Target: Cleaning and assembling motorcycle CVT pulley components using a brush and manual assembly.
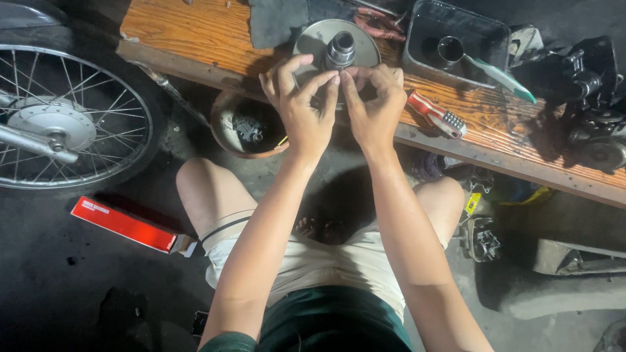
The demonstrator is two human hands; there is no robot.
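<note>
— Red cardboard box (pixel 124 225) on the dark floor, nearest the knees?

— Yes. Farther out, the left hand (pixel 301 107) and right hand (pixel 373 104) meet fingertip to fingertip, pinching something too small to make out.

— Against what?

— The round grey metal pulley disc (pixel 313 39) with its steel hub, lying on the orange wooden bench (pixel 195 32). Beyond it, a black plastic tray (pixel 486 29).

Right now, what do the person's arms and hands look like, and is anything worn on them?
Both arms are bare from the bottom edge of the picture to the fingertips: no sleeves, gloves, watch or rings show. The left hand and right hand have short nails. No marks can be made out on either.
</note>
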